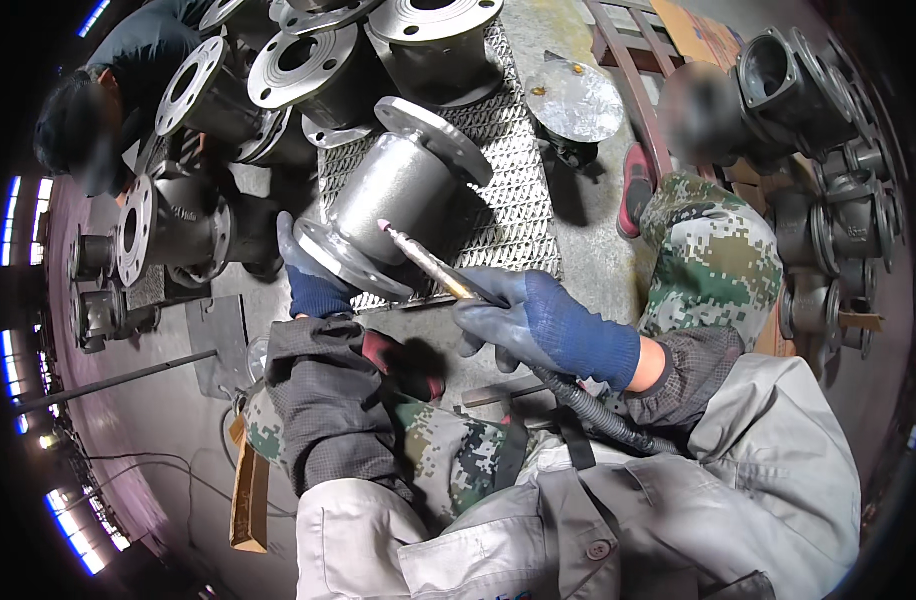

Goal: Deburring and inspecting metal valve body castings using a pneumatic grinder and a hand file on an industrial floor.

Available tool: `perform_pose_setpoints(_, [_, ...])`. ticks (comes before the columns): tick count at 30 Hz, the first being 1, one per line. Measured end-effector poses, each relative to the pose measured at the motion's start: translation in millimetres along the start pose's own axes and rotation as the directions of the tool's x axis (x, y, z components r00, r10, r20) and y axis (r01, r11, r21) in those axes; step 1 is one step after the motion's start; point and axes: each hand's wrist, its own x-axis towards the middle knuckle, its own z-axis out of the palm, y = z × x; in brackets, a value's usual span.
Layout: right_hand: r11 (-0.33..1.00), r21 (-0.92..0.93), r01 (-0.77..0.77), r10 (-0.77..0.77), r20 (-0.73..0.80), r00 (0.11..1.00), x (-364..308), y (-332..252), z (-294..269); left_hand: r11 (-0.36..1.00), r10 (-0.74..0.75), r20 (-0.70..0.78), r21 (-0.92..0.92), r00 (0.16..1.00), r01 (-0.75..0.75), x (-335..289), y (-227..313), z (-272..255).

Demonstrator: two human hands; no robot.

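A grey flanged metal casting (393, 195) lies tilted on a metal mesh worktop in front of me. My left hand (316, 280), in a blue and grey glove, grips its near flange at the lower left; part of the fingers is hidden behind the rim. In my right hand (553, 320), gloved alike, is a slim die grinder (440, 272) with a small pink grinding tip. The tip is at the casting's body just above the near flange; whether it touches cannot be made out. A ribbed dark hose (598, 410) runs from the grinder toward my waist.
More flanged castings (303, 70) crowd the far side of the mesh worktop (513, 210). Others are stacked at the right (828, 220) and left. A round metal-topped stool (575, 100) stands beyond the worktop. Another person (148, 60) bends over at the far left. Cables lie on the left floor.
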Motion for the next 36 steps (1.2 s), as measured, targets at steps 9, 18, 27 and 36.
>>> perform_pose_setpoints(9, [0.968,-0.223,0.113,-0.124,-0.033,0.992,5,3,0,0.925,0.337,0.164,0.128,0.927,-0.359,-19,-41,-2])
perform_pose_setpoints(18, [0.999,0.022,-0.039,0.038,0.011,0.999,4,25,28,0.947,0.317,-0.015,0.062,0.948,-0.316,-35,-56,-38])
perform_pose_setpoints(27, [0.97,0.203,-0.13,0.136,-0.013,0.991,11,8,61,0.453,0.652,0.248,0.63,0.716,-0.631,-114,-59,6])
perform_pose_setpoints(36, [0.97,0.231,-0.073,0.093,-0.076,0.993,17,12,65,0.78,0.294,-0.14,0.607,0.946,-0.153,-167,-107,-23])
